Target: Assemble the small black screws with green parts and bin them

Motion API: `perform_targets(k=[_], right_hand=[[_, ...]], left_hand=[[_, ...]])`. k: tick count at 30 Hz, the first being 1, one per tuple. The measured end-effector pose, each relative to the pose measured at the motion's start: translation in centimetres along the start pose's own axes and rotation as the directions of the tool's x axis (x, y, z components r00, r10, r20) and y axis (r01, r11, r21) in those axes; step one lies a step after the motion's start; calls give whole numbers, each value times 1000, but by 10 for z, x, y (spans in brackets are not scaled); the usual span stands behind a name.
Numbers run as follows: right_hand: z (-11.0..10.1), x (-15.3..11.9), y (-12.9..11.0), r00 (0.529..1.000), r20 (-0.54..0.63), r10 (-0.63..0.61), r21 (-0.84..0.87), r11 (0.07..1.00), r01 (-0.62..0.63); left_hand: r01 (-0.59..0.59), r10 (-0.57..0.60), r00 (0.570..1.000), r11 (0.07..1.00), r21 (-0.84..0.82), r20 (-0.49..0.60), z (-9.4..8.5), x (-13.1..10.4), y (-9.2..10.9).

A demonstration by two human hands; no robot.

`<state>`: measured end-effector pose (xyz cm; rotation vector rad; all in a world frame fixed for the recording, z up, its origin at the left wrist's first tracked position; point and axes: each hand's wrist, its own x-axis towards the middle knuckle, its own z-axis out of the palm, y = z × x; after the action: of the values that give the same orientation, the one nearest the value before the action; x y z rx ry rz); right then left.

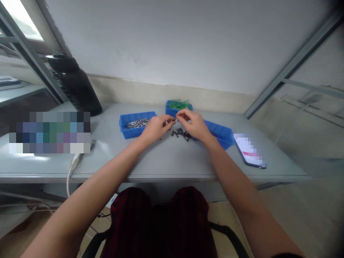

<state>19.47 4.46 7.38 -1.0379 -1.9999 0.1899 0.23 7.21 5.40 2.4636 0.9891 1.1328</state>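
Over the middle of the grey table [166, 161], my left hand [159, 126] and my right hand [194, 123] meet with fingertips pinched. Whatever small thing lies between them is too small to name. Just below the fingers is a loose pile of small black screws [182, 134]. A blue bin [131, 134] with many silver metal pins or screws stands beside my left hand. Behind the hands sits a smaller blue bin [169, 109] with green plastic pieces [178, 104]. Another blue bin [220, 132], partly covered by my right hand and wrist, stands at the right.
A phone [248, 152] with a lit screen lies at the right. At the back left stands a large black bottle [76, 86]. A white cable [72, 165] hangs over the front edge at the left, by a blurred-out area. A wall rises behind.
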Motion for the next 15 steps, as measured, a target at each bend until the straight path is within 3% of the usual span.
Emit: perform_targets(k=[10, 15], right_hand=[[3, 0, -3, 1000, 20, 3, 37, 999, -4], [-2, 2, -1, 999, -15, 31, 71, 997, -29]], left_hand=[[-13, 16, 997, 999, -33, 82, -2, 0, 3], [-1, -2, 997, 999, -35, -72, -2, 0, 4]])
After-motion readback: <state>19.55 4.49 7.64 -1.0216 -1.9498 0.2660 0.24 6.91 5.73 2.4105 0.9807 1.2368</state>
